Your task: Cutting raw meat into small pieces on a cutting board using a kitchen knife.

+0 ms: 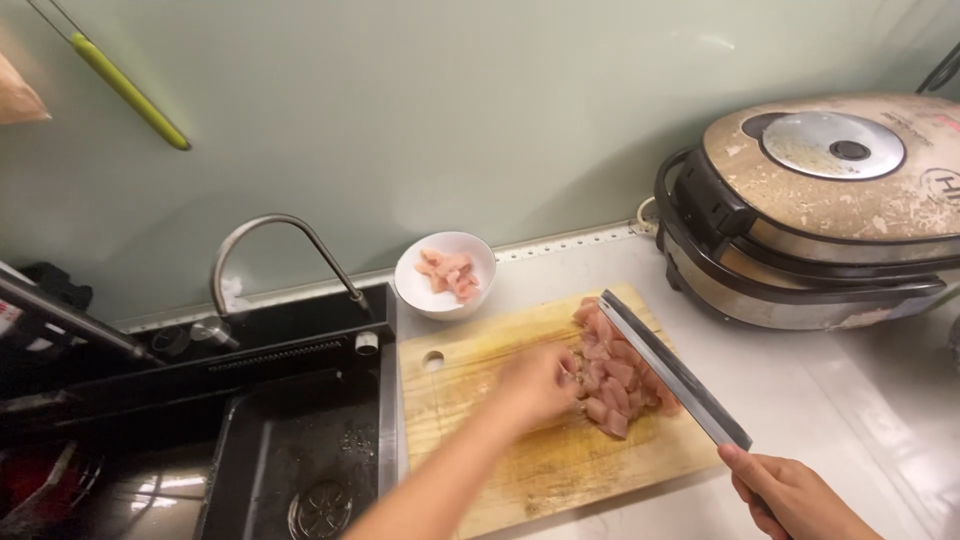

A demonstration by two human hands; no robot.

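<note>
Hiding meat pieces [612,385]: left hand [535,385], cleaver [672,368].

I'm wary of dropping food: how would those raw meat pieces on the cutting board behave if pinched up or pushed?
The meat pieces look wet and glossy, so probably slippery. They seem soft and limp, likely sagging when lifted. Small and flat-sided, they should slide across the wooden board rather than roll when the left hand pushes them.

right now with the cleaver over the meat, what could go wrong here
The left hand rests on the raw meat pieces right beside the cleaver held by the right hand, so fingers could get nicked. The wooden cutting board sits at the sink edge, so pieces might slide off into it.
</note>
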